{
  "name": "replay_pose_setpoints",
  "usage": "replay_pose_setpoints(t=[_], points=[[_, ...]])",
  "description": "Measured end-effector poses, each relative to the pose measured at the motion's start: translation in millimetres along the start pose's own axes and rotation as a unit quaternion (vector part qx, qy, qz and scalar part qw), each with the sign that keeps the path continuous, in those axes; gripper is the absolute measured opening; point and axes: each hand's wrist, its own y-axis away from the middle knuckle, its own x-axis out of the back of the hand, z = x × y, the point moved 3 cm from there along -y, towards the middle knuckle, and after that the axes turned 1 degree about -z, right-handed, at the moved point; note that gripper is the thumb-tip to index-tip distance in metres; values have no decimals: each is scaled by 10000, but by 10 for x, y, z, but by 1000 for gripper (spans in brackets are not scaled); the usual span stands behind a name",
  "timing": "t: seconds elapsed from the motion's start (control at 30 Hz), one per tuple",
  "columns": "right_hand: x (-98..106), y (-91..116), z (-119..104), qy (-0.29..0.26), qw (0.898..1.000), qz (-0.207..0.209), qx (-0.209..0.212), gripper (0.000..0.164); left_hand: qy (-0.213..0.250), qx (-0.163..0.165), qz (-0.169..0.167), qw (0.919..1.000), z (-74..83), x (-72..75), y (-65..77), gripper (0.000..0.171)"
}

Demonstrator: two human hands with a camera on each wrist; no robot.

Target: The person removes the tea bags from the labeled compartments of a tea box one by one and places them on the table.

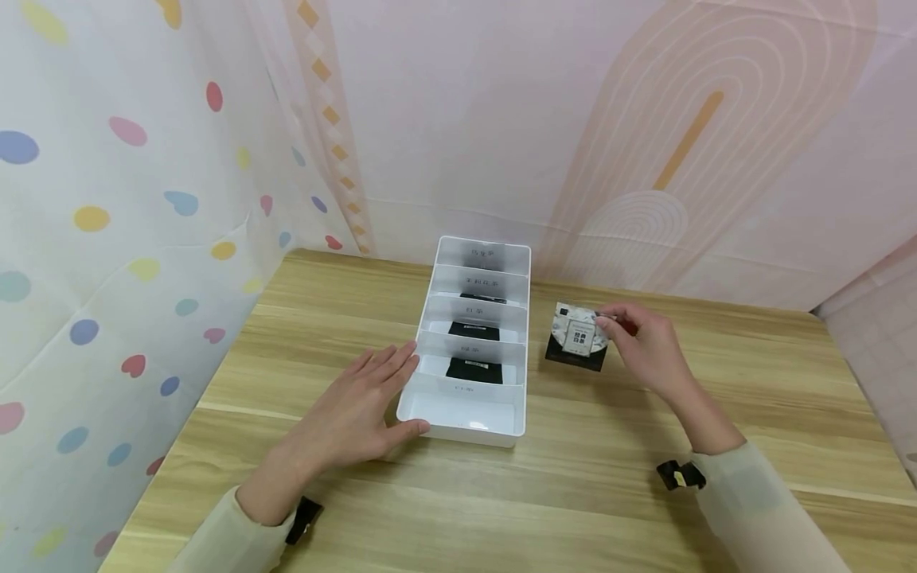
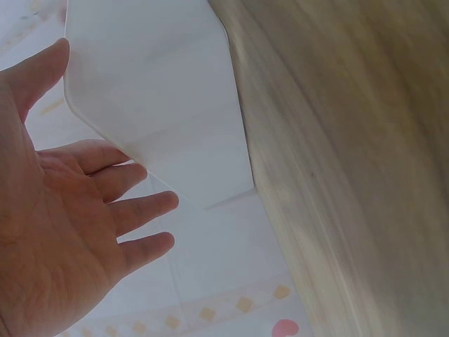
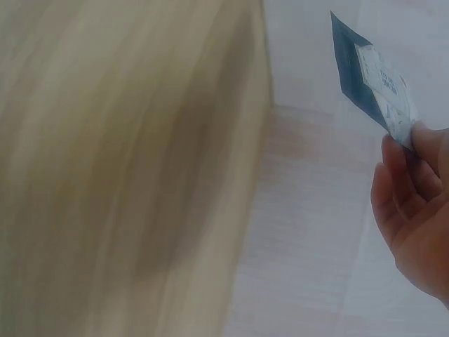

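Observation:
My right hand (image 1: 648,350) pinches a square tea sachet (image 1: 579,337) by its upper right corner, between thumb and fingers. The sachet is black below and pale patterned above, with a printed label, and hangs to the right of a white divided box (image 1: 458,412). In the right wrist view the sachet (image 3: 372,81) is held up by one corner. With fingers spread and fairly straight, my left hand (image 1: 358,412) touches the box's near left corner. From the left wrist, the thumb and fingers of this hand (image 2: 77,203) lie along the box's rim (image 2: 105,137).
Labelled dividers split the box into several compartments. Dark sachets lie in the second (image 1: 474,371), third (image 1: 474,331) and fourth (image 1: 483,298) from the front; the nearest compartment shows its white floor. The wooden table (image 1: 595,493) meets a patterned curtain (image 1: 487,119) behind.

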Motion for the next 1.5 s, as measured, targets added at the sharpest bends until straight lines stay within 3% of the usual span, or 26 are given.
replay_pose_setpoints(t=[0.37, 0.87, 1.5], points=[[-167, -77, 341, -613, 9956, -601, -389, 13, -16, 14, -63, 10000, 4, -1, -5, 92], [-309, -147, 619, -554, 9774, -1601, -1263, 16, -14, -2, -41, 10000, 3, 5, -14, 92], [-355, -187, 659, -92, 9687, -1899, -1594, 20, -21, 16, -71, 10000, 2, 7, -4, 93]])
